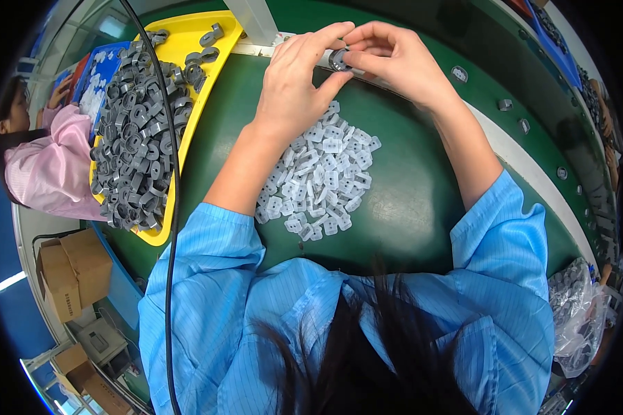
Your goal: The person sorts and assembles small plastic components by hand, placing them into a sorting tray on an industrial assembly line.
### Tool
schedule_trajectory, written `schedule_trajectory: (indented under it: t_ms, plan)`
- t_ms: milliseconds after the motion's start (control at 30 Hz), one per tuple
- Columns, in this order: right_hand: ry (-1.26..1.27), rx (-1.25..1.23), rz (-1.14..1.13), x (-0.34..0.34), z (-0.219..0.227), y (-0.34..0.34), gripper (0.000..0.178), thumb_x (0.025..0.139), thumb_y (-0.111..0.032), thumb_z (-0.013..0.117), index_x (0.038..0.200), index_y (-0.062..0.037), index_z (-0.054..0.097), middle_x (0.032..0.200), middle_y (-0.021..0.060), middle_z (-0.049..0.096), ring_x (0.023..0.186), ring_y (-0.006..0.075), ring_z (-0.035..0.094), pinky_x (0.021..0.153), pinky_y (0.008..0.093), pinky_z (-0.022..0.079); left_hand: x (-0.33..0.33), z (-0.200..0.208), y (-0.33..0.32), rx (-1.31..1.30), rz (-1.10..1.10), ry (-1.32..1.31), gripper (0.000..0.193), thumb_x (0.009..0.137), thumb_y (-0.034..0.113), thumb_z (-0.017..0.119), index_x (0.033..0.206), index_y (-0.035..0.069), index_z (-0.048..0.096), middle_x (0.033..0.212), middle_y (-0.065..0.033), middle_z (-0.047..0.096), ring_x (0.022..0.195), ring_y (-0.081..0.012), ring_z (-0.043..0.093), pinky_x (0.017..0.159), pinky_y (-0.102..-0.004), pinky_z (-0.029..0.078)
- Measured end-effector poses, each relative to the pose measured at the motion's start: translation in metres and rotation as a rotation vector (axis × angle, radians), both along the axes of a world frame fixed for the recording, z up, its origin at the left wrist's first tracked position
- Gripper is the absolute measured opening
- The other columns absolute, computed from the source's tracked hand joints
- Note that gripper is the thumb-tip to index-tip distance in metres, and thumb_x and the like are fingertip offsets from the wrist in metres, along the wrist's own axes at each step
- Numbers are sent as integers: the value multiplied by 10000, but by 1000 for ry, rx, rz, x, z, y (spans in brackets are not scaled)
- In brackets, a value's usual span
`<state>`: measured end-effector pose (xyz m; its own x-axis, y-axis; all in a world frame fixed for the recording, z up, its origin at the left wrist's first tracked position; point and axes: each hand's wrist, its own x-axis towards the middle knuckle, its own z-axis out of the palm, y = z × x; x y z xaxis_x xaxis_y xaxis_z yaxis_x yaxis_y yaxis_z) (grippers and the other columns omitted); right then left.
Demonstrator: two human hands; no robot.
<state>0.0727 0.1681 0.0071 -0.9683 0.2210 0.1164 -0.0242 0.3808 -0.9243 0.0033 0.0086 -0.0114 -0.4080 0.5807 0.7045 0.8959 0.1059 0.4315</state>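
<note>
A small, dark-grey, round plastic part sits between the left hand and right hand, both clamped on it.

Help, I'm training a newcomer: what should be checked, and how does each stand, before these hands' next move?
1. Dark grey part under control: ok, between the fingers of the left hand and right hand.
2. Anything fitted inside that part: cannot tell, too small and partly covered.
3. Clear plastic pieces close by: ok, heaped on the green surface below the hands.
4. Yellow tray stocked: ok, many grey parts.
5. Unblocked view of tray: not ok, a black cable crosses it.
</note>
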Motion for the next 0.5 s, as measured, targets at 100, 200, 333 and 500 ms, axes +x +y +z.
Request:
schedule_trajectory:
  t_ms: [100, 200, 333, 500]
  plan:
    - [-163, -453, 98, -1, -5, 6, 220, 770, -191, 711, 905, -28, 650, 818, 29, 649, 664, 90, 572, 623, 205, 470, 2, 1, 3, 26, 8, 89, 610, 647, 44, 764, 1208, 133, 543, 998, -29, 657, 968, -218, 586, 866, -336, 456]
    - [-165, -594, 192, -1, -8, 13, 136, 785, -122, 685, 878, -29, 648, 815, 45, 659, 661, 82, 589, 627, 188, 484, 5, 3, 2, 26, 2, 94, 590, 652, 71, 743, 1202, 167, 555, 952, -24, 637, 964, -221, 547, 880, -363, 382]
    - [-272, -650, 274, -3, -6, 24, 92, 781, -99, 680, 828, -29, 644, 806, 47, 655, 703, 98, 632, 658, 191, 522, 1, 12, -3, -95, -15, 225, 588, 649, 114, 771, 1199, 158, 568, 1029, 9, 654, 1019, -210, 540, 944, -365, 359]
    - [-261, -438, 314, 0, 3, 23, 105, 771, -87, 661, 820, 3, 638, 794, 53, 655, 677, 105, 629, 661, 203, 520, -4, 9, -7, -200, -45, 280, 535, 674, 141, 754, 1182, 194, 595, 1032, 34, 659, 1058, -195, 541, 1000, -429, 286]
